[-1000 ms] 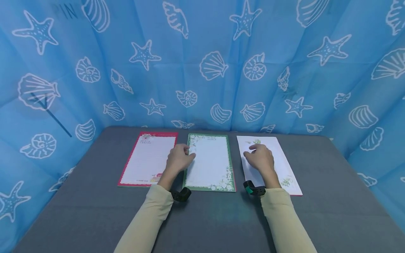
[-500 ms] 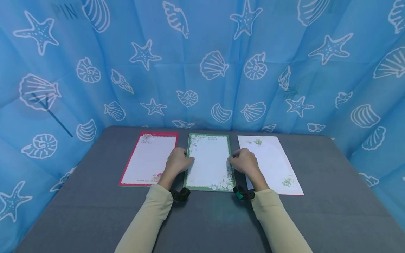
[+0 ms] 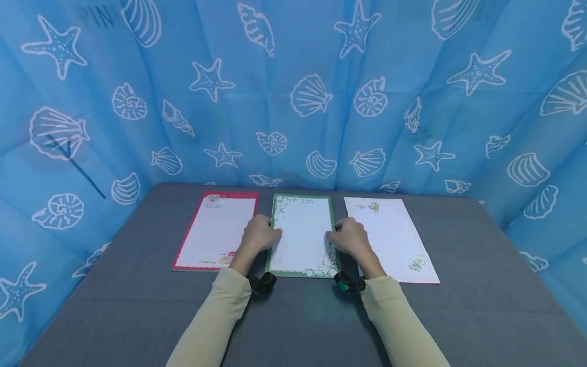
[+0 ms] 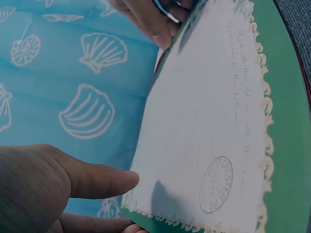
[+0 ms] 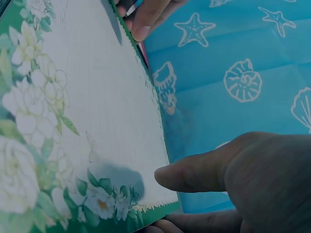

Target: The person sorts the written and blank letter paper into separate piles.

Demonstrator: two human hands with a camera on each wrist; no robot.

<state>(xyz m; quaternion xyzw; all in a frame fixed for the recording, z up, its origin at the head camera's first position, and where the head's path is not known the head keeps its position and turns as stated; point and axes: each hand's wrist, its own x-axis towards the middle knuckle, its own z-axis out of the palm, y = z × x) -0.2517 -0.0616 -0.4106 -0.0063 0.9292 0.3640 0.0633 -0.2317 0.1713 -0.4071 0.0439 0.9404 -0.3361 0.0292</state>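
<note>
A green-bordered sheet of letter paper (image 3: 302,234) with white flowers and faint lines lies flat in the middle of the head view. My left hand (image 3: 258,235) grips its left edge, the thumb on the upper side and the fingers curled at the edge. On the right edge, my right hand (image 3: 352,238) holds it in the same way. In the left wrist view, the left thumb (image 4: 104,180) is just over the paper's edge and the fingers are lower, partly hidden. The right wrist view has the right thumb (image 5: 194,172) over the flowered corner.
Left of the hands lies a red-bordered letter sheet (image 3: 217,229). To the right is a white sheet (image 3: 394,234) with green plant prints and red along its lower edge. All rest on a grey cloth-covered table (image 3: 298,321); a blue shell-patterned curtain (image 3: 284,112) hangs behind.
My right hand has come left from above the plant-print sheet to the right edge of the green-bordered letter paper. The left hand stays nearly where it was at the left edge.
</note>
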